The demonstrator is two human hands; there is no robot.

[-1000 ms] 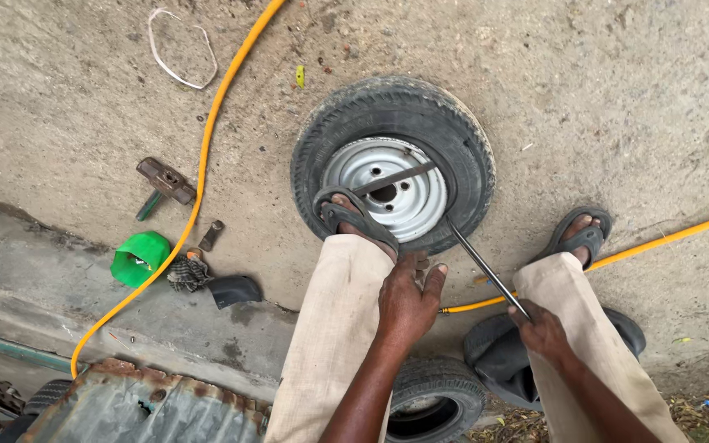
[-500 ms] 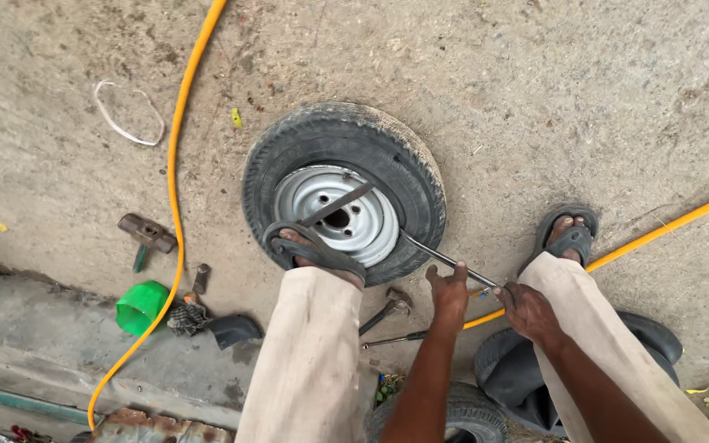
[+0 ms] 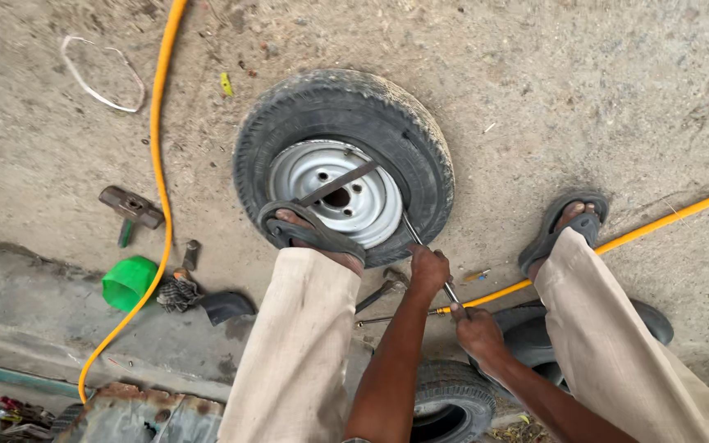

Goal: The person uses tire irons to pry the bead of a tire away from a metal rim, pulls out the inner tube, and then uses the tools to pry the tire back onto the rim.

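Yellow hose (image 3: 156, 197) and green cup (image 3: 129, 281) nearby. Sandalled foot (image 3: 309, 234) on tyre (image 3: 344, 164). Left hand (image 3: 428, 269) and right hand (image 3: 476, 330) both gripping metal bar (image 3: 428, 261), slanted toward wheel rim (image 3: 334, 190).

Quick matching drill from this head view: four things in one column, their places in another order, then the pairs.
Things:
1. left foot
2. left hand
3. green cup
4. yellow hose

Places:
A. on its side on the ground beside a dark rag
B. pressing on the tyre at the rim's edge
C. running along the ground past the hammer
D. gripping the metal bar near the tyre

Pairs: 1-B, 2-D, 3-A, 4-C
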